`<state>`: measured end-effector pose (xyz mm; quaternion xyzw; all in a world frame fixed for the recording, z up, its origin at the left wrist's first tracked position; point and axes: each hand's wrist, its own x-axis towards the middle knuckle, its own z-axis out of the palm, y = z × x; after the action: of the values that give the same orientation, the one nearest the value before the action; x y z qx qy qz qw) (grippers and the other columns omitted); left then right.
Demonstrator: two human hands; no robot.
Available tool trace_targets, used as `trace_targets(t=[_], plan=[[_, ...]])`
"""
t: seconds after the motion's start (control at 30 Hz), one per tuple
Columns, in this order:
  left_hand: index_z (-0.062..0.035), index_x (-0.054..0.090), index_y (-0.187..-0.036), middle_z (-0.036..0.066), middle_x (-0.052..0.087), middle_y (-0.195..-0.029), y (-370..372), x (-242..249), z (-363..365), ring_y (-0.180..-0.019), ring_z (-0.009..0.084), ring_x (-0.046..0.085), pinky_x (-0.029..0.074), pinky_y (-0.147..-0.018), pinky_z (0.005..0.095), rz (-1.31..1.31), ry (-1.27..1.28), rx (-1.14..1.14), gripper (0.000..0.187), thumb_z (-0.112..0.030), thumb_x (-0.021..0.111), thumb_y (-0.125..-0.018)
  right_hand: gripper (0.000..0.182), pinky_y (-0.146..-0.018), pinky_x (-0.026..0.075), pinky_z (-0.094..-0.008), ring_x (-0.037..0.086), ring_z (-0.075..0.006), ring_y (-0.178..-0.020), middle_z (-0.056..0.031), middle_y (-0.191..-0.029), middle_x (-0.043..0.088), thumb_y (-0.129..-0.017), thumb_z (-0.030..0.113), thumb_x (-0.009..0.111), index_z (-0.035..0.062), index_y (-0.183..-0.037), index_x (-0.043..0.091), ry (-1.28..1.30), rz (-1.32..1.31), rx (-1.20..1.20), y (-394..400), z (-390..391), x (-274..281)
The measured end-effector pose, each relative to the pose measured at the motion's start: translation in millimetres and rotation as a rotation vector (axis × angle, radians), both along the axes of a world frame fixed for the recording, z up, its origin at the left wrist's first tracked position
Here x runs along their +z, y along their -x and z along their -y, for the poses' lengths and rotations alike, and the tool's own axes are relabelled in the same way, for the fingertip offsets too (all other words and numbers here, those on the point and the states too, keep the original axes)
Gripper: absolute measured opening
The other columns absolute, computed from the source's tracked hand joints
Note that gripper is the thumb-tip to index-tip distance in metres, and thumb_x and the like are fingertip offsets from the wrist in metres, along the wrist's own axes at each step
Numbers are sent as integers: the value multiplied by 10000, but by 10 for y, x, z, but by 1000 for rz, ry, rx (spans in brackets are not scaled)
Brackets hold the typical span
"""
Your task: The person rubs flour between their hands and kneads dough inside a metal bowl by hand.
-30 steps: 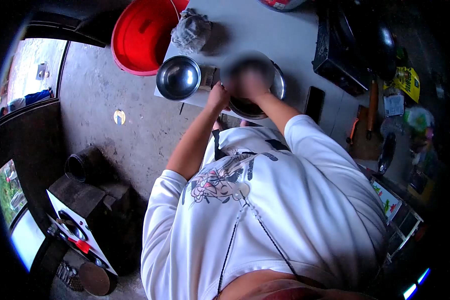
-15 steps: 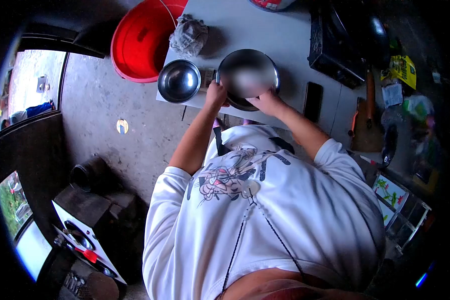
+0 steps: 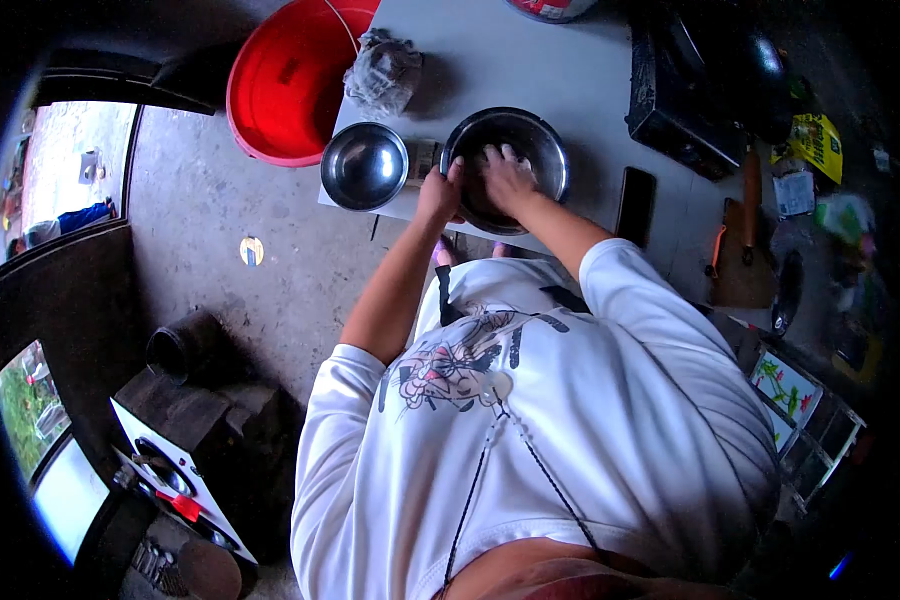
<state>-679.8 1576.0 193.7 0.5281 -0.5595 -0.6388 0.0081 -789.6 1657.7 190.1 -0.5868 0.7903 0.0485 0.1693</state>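
A metal bowl rests near the front edge of the white table. My left hand closes on its left rim, thumb over the edge. Inside the bowl is my right hand, fingers spread and pointing away from me. Beside those fingers shows a small whitish patch; what it is I cannot make out. A smaller shiny metal bowl sits just left of my left hand, and a crumpled greyish bag or cloth lies behind it.
A red bucket stands left of the table. To the right are a phone, a black box-like object and a wooden board. A stove-like unit stands lower left on the floor.
My right hand has moved from the bowl's near right side farther in, and its fingers now show spread. The blurred white area in the bowl has given way to a small patch.
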Motion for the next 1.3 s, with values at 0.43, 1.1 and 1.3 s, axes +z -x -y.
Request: trace_targets(t=[0.43,1.1,1.3], plan=[[47,506,-913,253,560,-790,10,-89,-37,-683,359,581,485,-535,396,-26,38,83,536,-469,433,-784,351,-510,398,-306,483,-118,-527,-30,-574,515,-756,384,545,36,-722,510,423,875,-586,403,42,202],[35,443,-1002,237,537,-816,-55,-71,-14,-636,351,584,499,-389,378,-59,14,-26,601,-520,406,-773,307,-646,414,-336,552,-249,-718,-163,-776,562,-814,323,426,36,-835,533,380,755,-625,208,59,22],[60,448,-1008,252,539,-866,-115,31,18,-667,360,583,499,-392,384,35,108,-92,630,-523,400,-772,262,-754,380,-355,502,-307,-851,-180,-922,513,-857,252,370,59,-1011,456,1056,529,-604,111,-135,441]])
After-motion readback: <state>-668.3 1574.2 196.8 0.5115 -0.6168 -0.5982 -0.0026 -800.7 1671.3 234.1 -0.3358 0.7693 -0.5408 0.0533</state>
